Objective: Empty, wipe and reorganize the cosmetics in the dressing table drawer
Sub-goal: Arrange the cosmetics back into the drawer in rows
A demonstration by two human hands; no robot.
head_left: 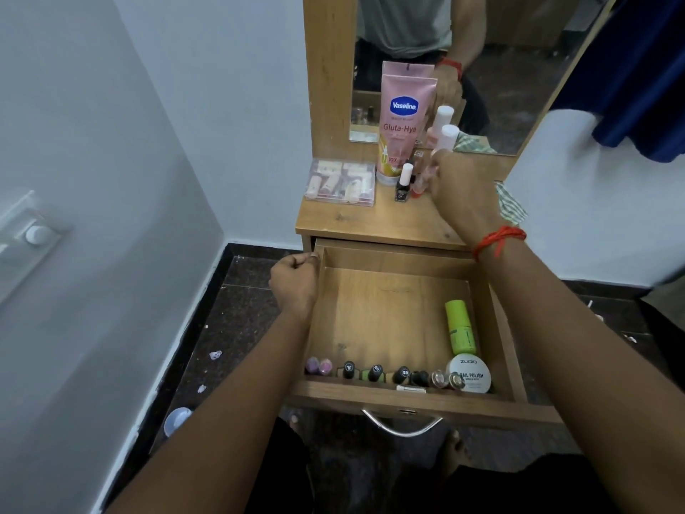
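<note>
- The drawer [385,313] of the dressing table [370,224] stands pulled fully out; most of its floor is bare.
- Still inside:
  - a row of nail polish bottles [374,373] along the front wall;
  - a green bottle [459,326] lying near the right wall;
  - a round white tin [470,373] in the front right corner.
- Already on the table:
  - a pink lotion tube [402,124];
  - a clear plastic box [341,181] of small items;
  - a black bottle with a white cap [403,183];
  - a white-capped pink bottle [446,137].
- The left hand [294,283] is at the drawer's left wall with fingers curled and thumb at the rim. Whether it grips the wall cannot be told.
- The right hand [457,183] reaches over the table among the small bottles. Its fingers are hidden and blurred, so a grip cannot be confirmed.
- A checked cloth [513,204] lies at the table's right edge.
- Judgement: emptying looks partly done. The remaining drawer items, the wiping and the reordering are outstanding.
</note>
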